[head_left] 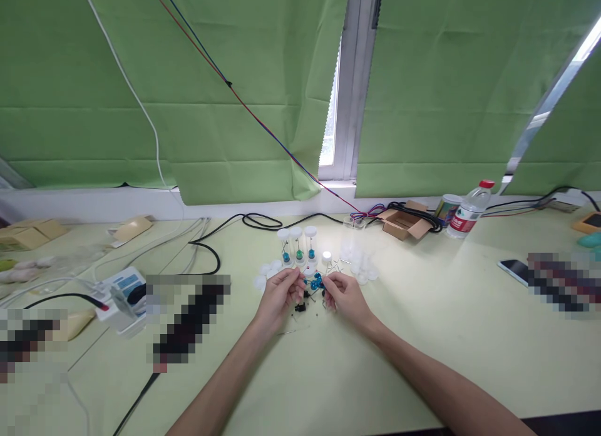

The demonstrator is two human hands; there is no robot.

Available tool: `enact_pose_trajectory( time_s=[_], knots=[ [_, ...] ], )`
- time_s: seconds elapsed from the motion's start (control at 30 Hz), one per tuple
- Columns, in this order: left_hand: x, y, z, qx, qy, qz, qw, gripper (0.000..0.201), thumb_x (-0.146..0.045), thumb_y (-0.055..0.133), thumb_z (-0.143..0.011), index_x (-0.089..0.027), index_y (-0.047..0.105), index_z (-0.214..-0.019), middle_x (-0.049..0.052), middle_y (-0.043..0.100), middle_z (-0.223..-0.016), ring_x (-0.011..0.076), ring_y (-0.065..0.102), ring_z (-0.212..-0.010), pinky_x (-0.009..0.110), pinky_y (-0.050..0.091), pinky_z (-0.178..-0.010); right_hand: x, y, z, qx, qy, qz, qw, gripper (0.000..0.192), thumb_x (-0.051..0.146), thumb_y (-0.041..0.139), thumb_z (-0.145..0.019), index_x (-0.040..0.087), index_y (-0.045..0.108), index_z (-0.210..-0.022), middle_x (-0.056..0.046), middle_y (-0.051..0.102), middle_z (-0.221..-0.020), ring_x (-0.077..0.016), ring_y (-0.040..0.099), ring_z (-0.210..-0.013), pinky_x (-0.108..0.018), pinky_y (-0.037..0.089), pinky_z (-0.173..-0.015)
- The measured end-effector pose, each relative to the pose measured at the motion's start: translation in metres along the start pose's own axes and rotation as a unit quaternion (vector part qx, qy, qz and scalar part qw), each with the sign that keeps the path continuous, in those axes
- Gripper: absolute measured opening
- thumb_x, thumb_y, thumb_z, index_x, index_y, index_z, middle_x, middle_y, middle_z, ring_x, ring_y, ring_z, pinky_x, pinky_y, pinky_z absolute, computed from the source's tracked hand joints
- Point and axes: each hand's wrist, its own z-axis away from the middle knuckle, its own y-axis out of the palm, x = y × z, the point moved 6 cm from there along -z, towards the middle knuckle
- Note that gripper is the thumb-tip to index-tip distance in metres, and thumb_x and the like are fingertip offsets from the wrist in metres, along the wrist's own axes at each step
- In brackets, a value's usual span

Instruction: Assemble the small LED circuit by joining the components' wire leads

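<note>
My left hand (278,294) and my right hand (344,296) are close together over the pale green table (422,336), fingers pinched on a small piece with blue parts (316,281) and thin wire leads held between them. A small black part (300,307) lies on the table below the hands. Just beyond stand three clear vials (297,243) with white caps, holding blue and green beads. Loose white caps (268,272) lie to the left and more white caps (361,266) to the right of the vials.
A black cable (211,248) loops left of the vials. A small open cardboard box (402,222), a can and a water bottle (466,212) stand at the back right. A phone (515,270) lies at right. A power strip (123,284) sits at left. Green blinds hang behind.
</note>
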Motion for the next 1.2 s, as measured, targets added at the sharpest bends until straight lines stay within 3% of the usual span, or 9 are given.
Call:
enact_pose_trajectory(
  time_s=[0.43,0.9,1.2],
  knots=[
    [0.006,-0.009,-0.005,-0.051,-0.009,-0.001,0.999,0.032,-0.041,0.078,-0.07,-0.011,0.067,-0.071,0.003,0.062,-0.062,0.0074,0.052,-0.049,0.019,0.042,-0.047,-0.002,0.0,0.0,-0.001,-0.003,0.006,1.0,0.04,0.057,0.06,-0.085,0.019,0.061,-0.074,0.002,0.056,-0.053,-0.0124,0.052,-0.044,-0.024,0.042,-0.045],
    [0.002,-0.001,-0.002,-0.03,-0.002,0.003,1.0,0.026,-0.032,0.082,-0.062,-0.013,0.066,-0.072,0.002,0.062,-0.066,0.008,0.054,-0.054,0.019,0.042,-0.05,0.005,-0.002,-0.001,-0.01,-0.01,0.013,1.0,0.041,0.057,0.061,-0.083,0.018,0.061,-0.072,0.002,0.056,-0.051,-0.0122,0.053,-0.044,-0.024,0.043,-0.046],
    [0.001,0.001,-0.002,-0.01,0.024,0.015,1.0,0.035,-0.033,0.083,-0.065,-0.017,0.059,-0.086,0.002,0.066,-0.073,0.0093,0.056,-0.053,0.021,0.045,-0.05,0.003,-0.004,-0.001,-0.01,-0.001,-0.008,1.0,0.039,0.055,0.061,-0.084,0.018,0.06,-0.072,0.002,0.056,-0.053,-0.0115,0.052,-0.043,-0.023,0.042,-0.044]
  ],
)
